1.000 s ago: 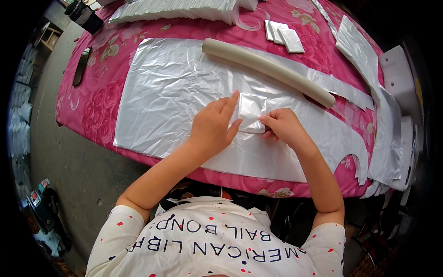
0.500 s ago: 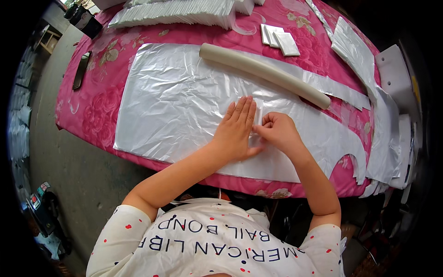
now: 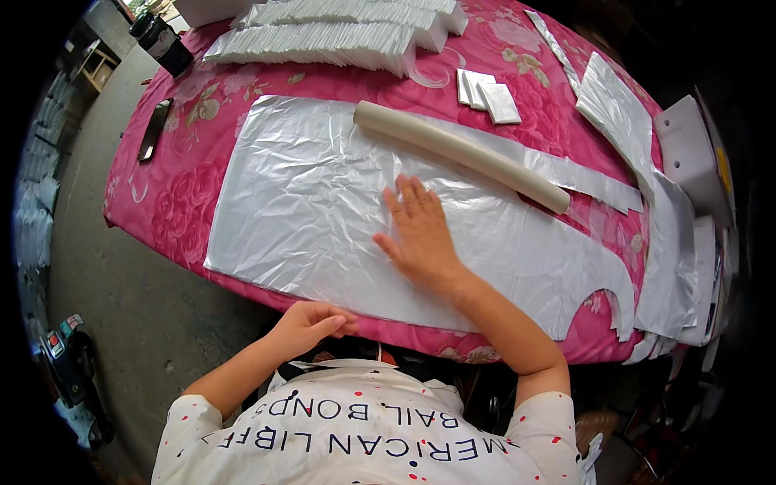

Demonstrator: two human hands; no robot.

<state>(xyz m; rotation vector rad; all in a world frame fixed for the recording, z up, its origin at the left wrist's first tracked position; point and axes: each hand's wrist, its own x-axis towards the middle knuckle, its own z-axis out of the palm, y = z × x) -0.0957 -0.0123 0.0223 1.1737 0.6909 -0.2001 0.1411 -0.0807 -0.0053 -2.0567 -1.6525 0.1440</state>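
A stack of thin, silvery-white plastic sheets [image 3: 283, 194] lies wrinkled on the table, with a rounded cut-out at its right end. My right hand [image 3: 422, 234] rests flat on the middle of the sheets, fingers stretched and slightly apart. At the near table edge, my left hand [image 3: 317, 325] is closed, fingers curled and thumb over them; whatever it may hold is hidden. Beyond my right hand, a long beige tube [image 3: 461, 155] lies slantwise across the sheets' far side.
Pink flowered cloth [image 3: 182, 206] covers the table. Three small white folded packets [image 3: 501, 103] and rows of stacked white packets [image 3: 323, 44] are farther back. A phone [image 3: 154, 129] and a dark jar [image 3: 160, 42] stand left; plastic strips [image 3: 671, 234] and a white box [image 3: 687, 137] lie right.
My left hand has left the sheets, drawn back to the near edge and curled. My right hand has opened from a pinch and moved left, flat onto the sheets. A narrow folded edge between them no longer shows.
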